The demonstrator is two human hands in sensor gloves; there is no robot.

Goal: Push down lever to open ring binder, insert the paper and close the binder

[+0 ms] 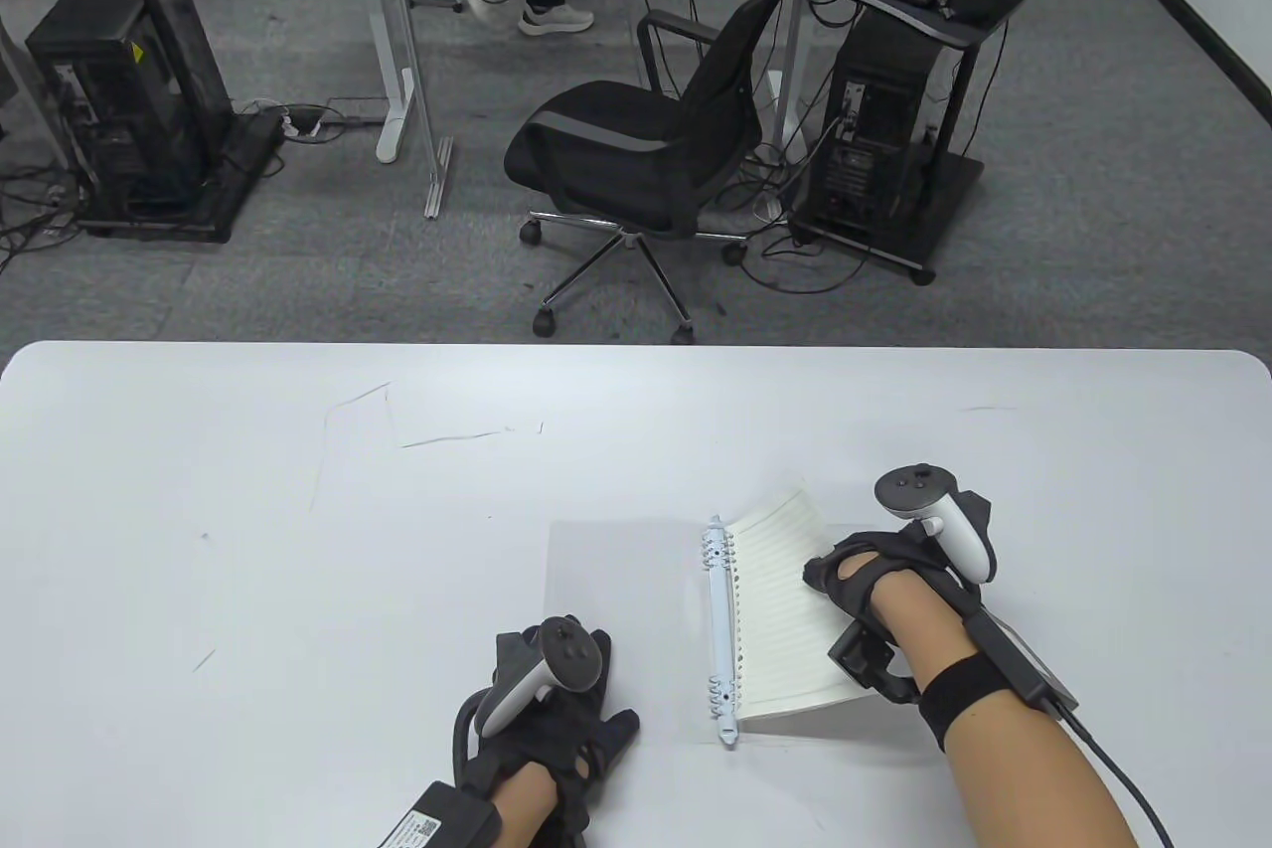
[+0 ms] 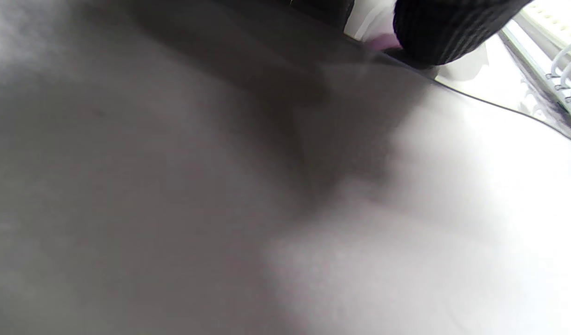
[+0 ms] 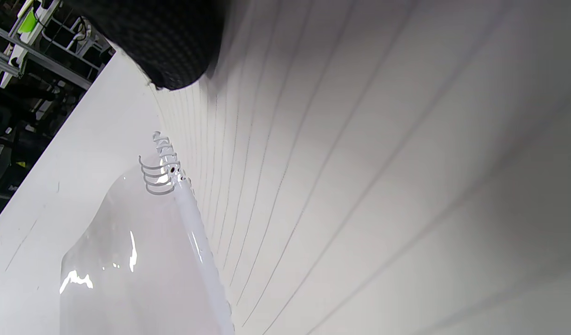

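Ring binder point(image 1: 722, 631) lies open near the front edge of the white surface point(image 1: 248, 530), clear cover flat to the left, white ring spine down the middle, lined paper point(image 1: 770, 609) on the right with its far corner lifted. Right hand point(image 1: 857, 575) rests on the paper's right part, one gloved fingertip point(image 3: 169, 42) touching the sheet; can't tell whether the fingers pinch it. Left hand point(image 1: 556, 689) lies on the surface at the cover's near-left corner, fingers spread and relaxed, gripping nothing.
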